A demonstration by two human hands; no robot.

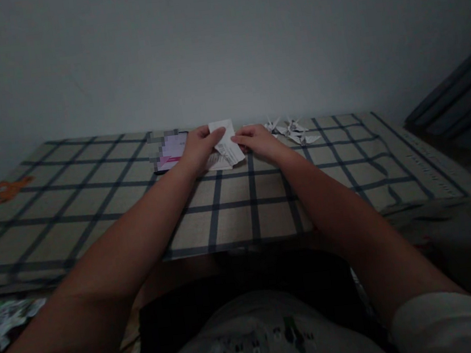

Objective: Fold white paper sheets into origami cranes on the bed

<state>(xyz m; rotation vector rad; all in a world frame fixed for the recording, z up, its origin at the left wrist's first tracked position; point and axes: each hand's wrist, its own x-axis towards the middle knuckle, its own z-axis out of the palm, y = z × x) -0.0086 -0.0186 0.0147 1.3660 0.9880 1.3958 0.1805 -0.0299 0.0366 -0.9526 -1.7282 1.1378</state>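
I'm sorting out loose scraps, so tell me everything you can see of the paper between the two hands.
The paper is white and thin-looking, with dark print too small to read and angled edges that suggest folding. It looks tilted and raised over the checked tablecloth, overlapping another sheet in this view. The left hand grips its left side, thumb on top; the right hand appears to pinch its right edge.

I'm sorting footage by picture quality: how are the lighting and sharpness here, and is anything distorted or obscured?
Head view: dim overall, the wall darkening toward the upper corners; head view: print on the white paper too soft to read; head view: square blocks cover part of the lit screen; head view: forearms look stretched toward the lower edges.
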